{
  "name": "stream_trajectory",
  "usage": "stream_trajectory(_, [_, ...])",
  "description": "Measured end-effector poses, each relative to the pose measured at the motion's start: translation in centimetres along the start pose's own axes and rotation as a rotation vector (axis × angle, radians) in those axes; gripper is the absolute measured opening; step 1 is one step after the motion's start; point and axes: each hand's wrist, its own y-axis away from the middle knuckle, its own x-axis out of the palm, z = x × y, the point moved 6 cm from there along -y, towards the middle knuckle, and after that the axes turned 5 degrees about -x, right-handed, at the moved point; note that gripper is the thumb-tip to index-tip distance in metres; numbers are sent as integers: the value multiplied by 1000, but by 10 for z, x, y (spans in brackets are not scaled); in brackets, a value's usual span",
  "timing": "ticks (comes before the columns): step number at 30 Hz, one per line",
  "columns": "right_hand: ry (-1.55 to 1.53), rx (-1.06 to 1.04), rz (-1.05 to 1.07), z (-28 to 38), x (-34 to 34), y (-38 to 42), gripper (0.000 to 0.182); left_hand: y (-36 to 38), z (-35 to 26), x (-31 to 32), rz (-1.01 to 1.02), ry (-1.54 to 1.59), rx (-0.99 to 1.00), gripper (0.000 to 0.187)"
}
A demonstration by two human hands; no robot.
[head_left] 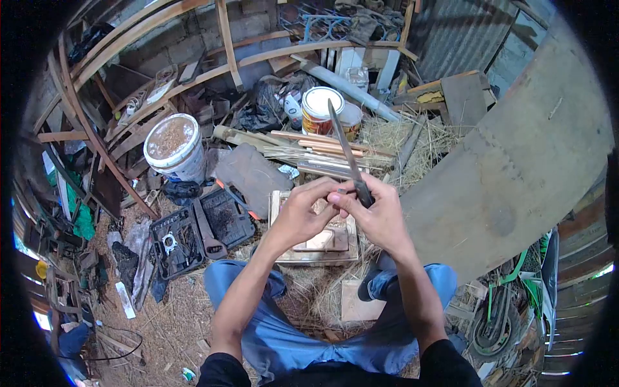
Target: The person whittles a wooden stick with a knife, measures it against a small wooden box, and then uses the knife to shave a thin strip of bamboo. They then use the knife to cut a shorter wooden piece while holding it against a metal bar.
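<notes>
My right hand (376,216) is closed around the dark handle of a long knife (347,149), whose blade points up and away from me. My left hand (311,211) meets it at the fingertips, its fingers pinched together around something small that I cannot make out. Below both hands a wooden box-like frame (316,257) sits on the ground between my feet; the hands hide part of it. Just beyond it lie thin wooden sticks (316,145) in a loose pile.
An open black tool case (169,242) and a handsaw (207,233) lie at the left. Behind stand a bucket of shavings (174,145) and a lidded paint bucket (322,103). A large board (509,168) leans at the right. Straw and shavings cover the ground.
</notes>
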Motion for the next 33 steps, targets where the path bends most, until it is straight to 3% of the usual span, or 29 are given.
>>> stream_trajectory(4, [-57, -1, -8, 3, -2, 3, 15, 0, 1, -2, 154, -90, -60, 25])
stream_trajectory(6, [42, -103, -2, 8, -6, 5, 19, 0, -4, -6, 101, -105, -38, 23])
stream_trajectory(8, [-148, 51, -116, 8, -13, 10, 23, 2, -9, -13, 26, -93, -142, 19])
stream_trajectory(11, [-207, 39, -109, 12, -18, 12, 25, 6, -24, -25, -98, -56, -151, 19])
stream_trajectory(14, [-294, 119, -89, 11, -16, 16, 26, 10, -24, -20, -63, 18, -212, 19])
stream_trajectory(18, [-118, 85, -28, 3, -3, 18, 26, 7, 0, -7, -10, -182, -99, 23])
stream_trajectory(21, [195, 29, 77, 23, 8, 23, 26, 6, -12, -16, -10, -159, -134, 21])
stream_trajectory(33, [148, 87, 28, 23, 8, 27, 24, 8, -4, -2, -18, -115, -130, 20])
